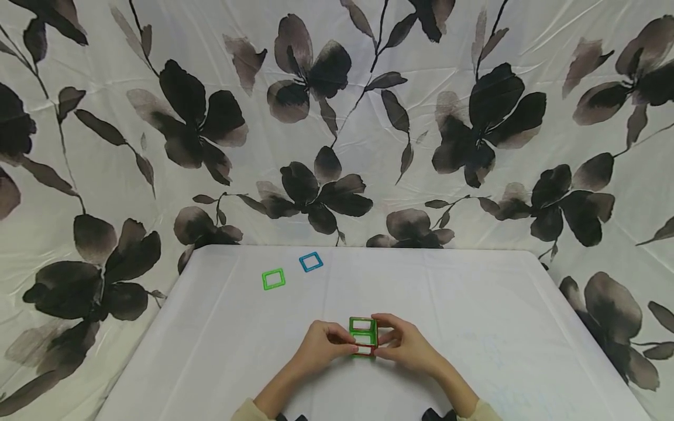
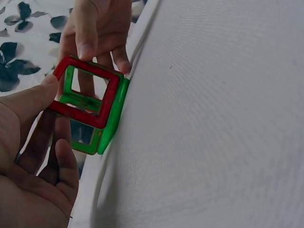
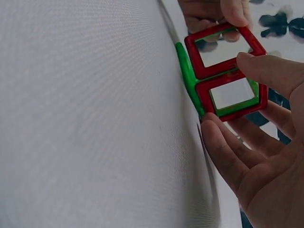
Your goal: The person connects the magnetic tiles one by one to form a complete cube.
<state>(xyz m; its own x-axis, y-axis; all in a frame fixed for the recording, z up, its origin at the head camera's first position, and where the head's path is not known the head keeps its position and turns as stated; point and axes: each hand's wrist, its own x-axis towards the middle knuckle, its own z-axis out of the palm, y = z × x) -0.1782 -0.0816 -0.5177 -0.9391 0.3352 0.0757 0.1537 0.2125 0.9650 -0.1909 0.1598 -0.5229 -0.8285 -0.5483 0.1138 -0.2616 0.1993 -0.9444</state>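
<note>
Both hands hold a small box-like build of square magnetic tiles low over the front middle of the white table. My left hand point(image 1: 323, 346) pinches the near red tile point(image 2: 109, 102) by its left edge, thumb on the outer face. On the other side, my right hand point(image 1: 408, 345) grips the build, its thumb on a red tile point(image 3: 205, 99) and its fingertips low beside the base. A green tile point(image 2: 114, 118) lies flat beneath the upright red ones. More green frames point(image 1: 362, 332) show at the back of the build in the head view.
A loose green square tile point(image 1: 274, 287) lies on the table point(image 1: 474, 304) toward the back left. Just beyond it is a blue square tile point(image 1: 314, 269). A white cloth with dark flowers point(image 1: 200, 126) hangs behind the table and shows at both sides.
</note>
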